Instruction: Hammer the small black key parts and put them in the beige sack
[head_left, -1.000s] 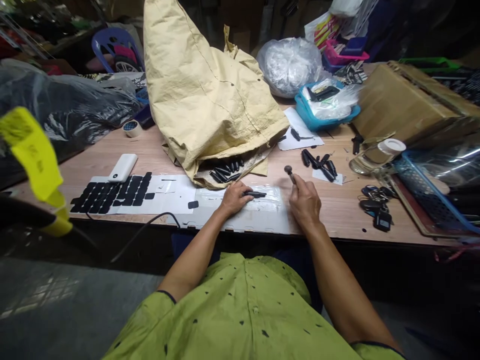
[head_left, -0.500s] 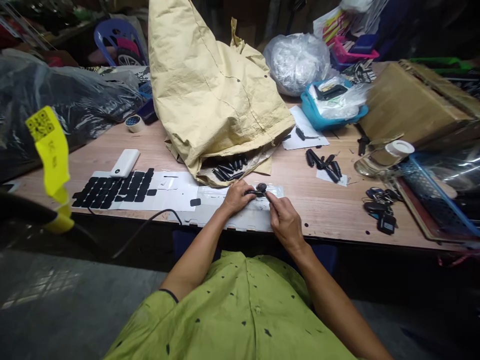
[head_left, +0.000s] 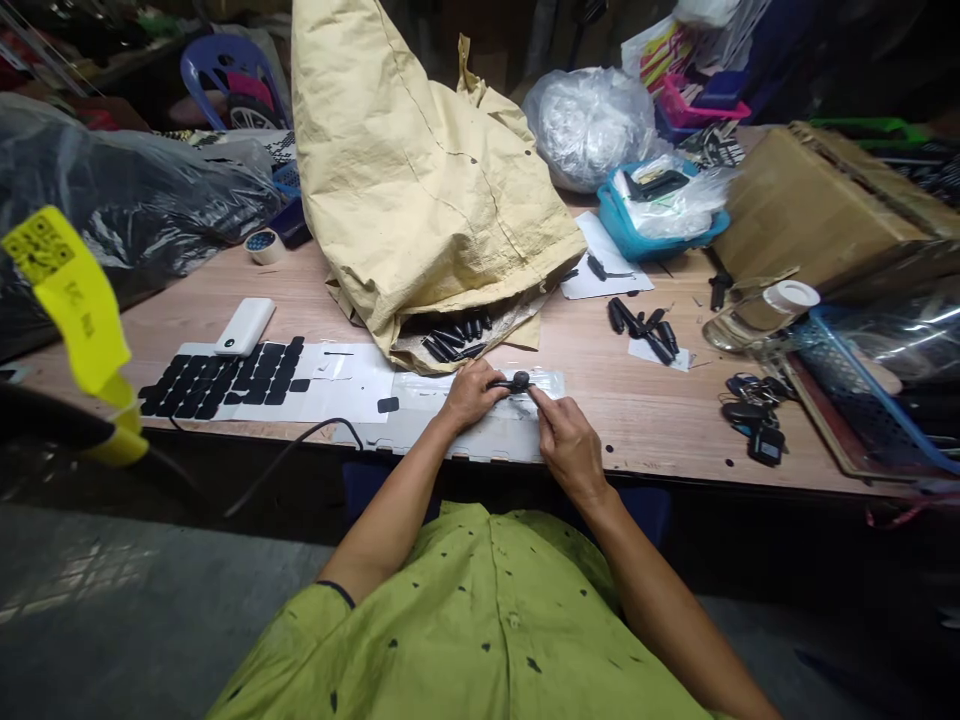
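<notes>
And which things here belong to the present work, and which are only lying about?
Seemingly in use: slim black piece in the left hand; round-headed tool in the right hand; pale board beneath.

Apparently lying about: white power bank; tape roll; keys; lidded bottle.

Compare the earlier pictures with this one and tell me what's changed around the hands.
The right hand has moved left and closer to the body, bringing the round-headed tool over to the black piece; contact is unclear. Nothing was visibly picked up or let go. The left hand kept its grip on the piece, and the paper sack and white power bank stayed put.
</notes>
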